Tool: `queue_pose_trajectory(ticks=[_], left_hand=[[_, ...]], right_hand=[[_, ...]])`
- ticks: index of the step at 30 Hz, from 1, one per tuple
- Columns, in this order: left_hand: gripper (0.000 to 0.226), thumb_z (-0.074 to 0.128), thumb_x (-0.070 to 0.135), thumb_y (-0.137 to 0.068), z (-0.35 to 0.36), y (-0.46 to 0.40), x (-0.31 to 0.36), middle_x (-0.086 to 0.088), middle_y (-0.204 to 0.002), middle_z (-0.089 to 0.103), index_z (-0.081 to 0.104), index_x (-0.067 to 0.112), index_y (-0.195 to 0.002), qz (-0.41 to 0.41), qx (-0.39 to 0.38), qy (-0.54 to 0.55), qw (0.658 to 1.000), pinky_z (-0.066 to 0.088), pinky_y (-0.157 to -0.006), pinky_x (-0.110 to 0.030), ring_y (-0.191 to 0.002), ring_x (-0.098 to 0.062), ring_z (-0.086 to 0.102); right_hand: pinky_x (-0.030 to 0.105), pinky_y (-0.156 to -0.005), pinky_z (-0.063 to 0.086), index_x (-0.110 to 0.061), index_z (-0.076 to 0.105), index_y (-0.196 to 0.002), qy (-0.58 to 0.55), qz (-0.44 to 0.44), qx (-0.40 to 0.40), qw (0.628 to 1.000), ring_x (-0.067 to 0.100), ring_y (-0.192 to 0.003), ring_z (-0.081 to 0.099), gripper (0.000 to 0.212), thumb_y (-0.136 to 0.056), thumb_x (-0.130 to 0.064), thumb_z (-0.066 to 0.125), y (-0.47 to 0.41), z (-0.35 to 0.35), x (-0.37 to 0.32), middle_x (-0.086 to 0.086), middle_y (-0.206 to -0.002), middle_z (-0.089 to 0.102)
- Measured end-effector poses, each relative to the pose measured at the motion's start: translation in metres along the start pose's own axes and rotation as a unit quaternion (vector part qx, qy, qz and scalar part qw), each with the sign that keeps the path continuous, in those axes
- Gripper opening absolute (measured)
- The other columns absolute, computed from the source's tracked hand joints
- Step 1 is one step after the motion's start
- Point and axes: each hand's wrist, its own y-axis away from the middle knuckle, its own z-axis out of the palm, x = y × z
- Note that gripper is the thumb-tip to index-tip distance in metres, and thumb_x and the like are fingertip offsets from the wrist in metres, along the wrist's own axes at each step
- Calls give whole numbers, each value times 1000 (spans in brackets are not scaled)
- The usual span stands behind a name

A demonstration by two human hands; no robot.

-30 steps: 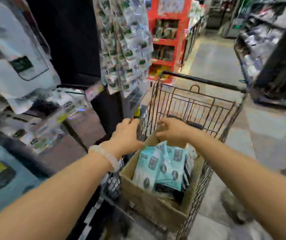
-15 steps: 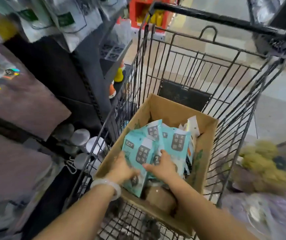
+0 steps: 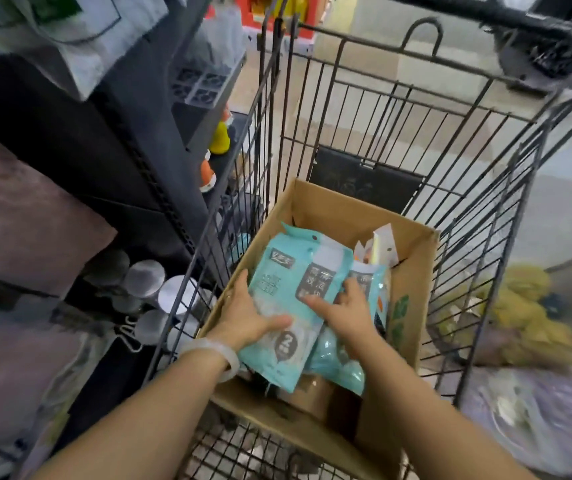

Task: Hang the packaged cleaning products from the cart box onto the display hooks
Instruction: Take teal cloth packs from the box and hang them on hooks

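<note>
far left: dark display rack [image 3: 128, 140], pale hanging packs [image 3: 80, 46] at top, blurred; round metal lids [image 3: 146, 275] low on the shelf beside the cart
hooks: not clearly in view, can't tell which one is free
cart: wire cart [image 3: 451, 150] just right of the rack, cardboard box [image 3: 412, 271] sitting inside it
left hand: left hand [image 3: 246, 317] closed on the left edge of the top teal package [image 3: 298, 292], thumb across the front, fingers wrapped behind; pale bangle [image 3: 212, 355] on the wrist
task item: teal package lies tilted on top of the stack in the box, header end with hang hole pointing away from the person; second teal package [image 3: 371, 282] under and to its right, white-carded packs [image 3: 381, 247] stand behind
right hand: right hand [image 3: 343, 310] open, fingers spread, pressing on the front of the packs, not gripping anything; index finger on the top pack, the rest toward the second one
handling guess: soft plastic pouch, light, floppy, glossy film so probably slippery; contents squashy, not fragile
where to hold: pinch by side edges or just below the header, keep hang hole free for the hook
step guess: picking a pack out, nothing hung from this batch visible
far right: yellow bundle [image 3: 527, 317] and clear plastic bags [image 3: 537, 417] on floor outside the cart, blurred
</note>
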Motion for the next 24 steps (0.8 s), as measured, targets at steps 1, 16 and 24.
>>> queue_pose_trajectory(ticks=[1, 16, 24], left_hand=[[119, 89, 11, -56, 0, 1, 9, -3, -133, 53, 14, 25, -147, 17, -23, 42, 999, 42, -103, -52, -122, -24, 53], [60, 79, 7, -72, -7, 108, 105, 1, -104, 63, 39, 18, -116, 160, 76, 135, 975, 50, -52, -12, -76, 2, 65], [61, 75, 12, -76, -30, 218, 115, 4, -115, 59, 37, 22, -122, 241, 221, 196, 924, 52, -70, -14, -91, 5, 59]], right_hand=[[41, -80, 57, -8, 49, -113, -12, 4, -29, 999, 25, -95, 68, 50, -71, -6, 78, 0, -13, -13, 10, -108, 68], [50, -75, 58, -30, 39, -126, -13, -146, -145, 978, 27, -93, 70, 63, -76, -11, 72, 77, -74, -125, 7, -113, 65], [51, -75, 57, -43, 45, -115, -17, -232, -248, 941, 24, -89, 71, 68, -65, -12, 80, 145, -51, -158, 3, -108, 68]])
